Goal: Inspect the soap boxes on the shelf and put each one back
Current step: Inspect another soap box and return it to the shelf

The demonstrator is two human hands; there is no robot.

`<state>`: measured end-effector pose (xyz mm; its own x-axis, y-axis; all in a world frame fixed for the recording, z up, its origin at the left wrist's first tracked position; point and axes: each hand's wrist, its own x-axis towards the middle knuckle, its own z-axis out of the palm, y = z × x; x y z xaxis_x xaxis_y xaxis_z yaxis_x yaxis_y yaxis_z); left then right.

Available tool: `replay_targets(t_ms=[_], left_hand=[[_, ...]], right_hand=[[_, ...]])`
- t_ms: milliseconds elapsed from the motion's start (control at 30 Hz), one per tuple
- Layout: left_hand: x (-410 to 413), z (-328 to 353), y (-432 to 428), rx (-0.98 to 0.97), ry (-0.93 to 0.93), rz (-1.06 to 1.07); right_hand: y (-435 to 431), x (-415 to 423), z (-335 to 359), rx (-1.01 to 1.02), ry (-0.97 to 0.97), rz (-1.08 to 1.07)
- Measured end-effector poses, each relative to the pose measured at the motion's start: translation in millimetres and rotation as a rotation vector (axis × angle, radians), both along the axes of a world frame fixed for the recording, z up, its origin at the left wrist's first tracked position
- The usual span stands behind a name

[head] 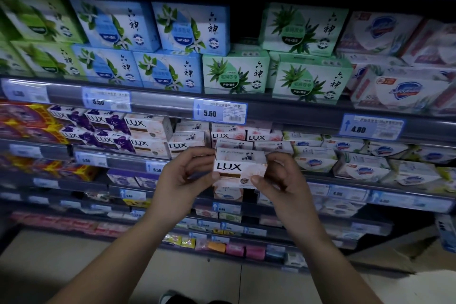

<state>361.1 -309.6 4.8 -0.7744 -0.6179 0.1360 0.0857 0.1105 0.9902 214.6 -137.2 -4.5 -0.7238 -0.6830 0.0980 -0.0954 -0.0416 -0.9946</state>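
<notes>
Up front, at shelf height: we've got one pale soap box (240, 170) held out in the air, logo side facing us, just in front of the shelf (158, 100) row of matching boxes.
Left hand (183, 181): fingers curled around the box's left end, thumb on the front face near the bottom edge, so it's gripping the box.
Right hand (278, 180): same deal on the right end, thumb tip pressed on the front lower corner, fingers wrapped behind.
Box position: level, roughly square to us, not touching anything on the shelf.
Home spot: looks like the stack of similar white boxes (234, 139) right behind it, though we can't make out the exact gap.
Doing this step well: we'd keep the hold light at the ends so the cardboard doesn't dent, and turn it slowly to check each side.
Lighting: pretty dim here, so tilting it toward the brighter upper shelf probably helps.
Putting back: slide it in logo out, flush with its neighbours.
</notes>
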Motion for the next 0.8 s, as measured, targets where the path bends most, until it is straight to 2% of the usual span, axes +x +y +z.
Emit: replay_targets(t_ms=[100, 200, 300, 433, 567, 800], left_hand=[[6.1, -3.6, -2.4, -0.047, 0.031, 0.123], [12.1, -10.0, -5.5, -0.158, -0.023, 0.274], [14.9, -11.7, -9.1, -0.225, -0.046, 0.310], [-0.8, -5.9, -22.6, -0.240, -0.113, 0.164], [-33.4, -3.0, -35.0, -0.176, -0.149, 0.068], [-44.1, -14.2, -45.5, -0.211, -0.223, -0.075]], right_hand=[[-11.9, 13.1, -1.6, 0.027, 0.061, 0.013], [-25.8, 28.6, -5.8, 0.063, 0.112, 0.006], [-37.1, 33.4, -3.1, 0.072, 0.157, -0.015], [-53.6, 15.7, 10.5, 0.086, 0.212, -0.122], [-70.9, -5.4, 15.8, 0.130, 0.269, -0.251], [-74.2, -10.9, 4.2, 0.183, 0.241, -0.236]])
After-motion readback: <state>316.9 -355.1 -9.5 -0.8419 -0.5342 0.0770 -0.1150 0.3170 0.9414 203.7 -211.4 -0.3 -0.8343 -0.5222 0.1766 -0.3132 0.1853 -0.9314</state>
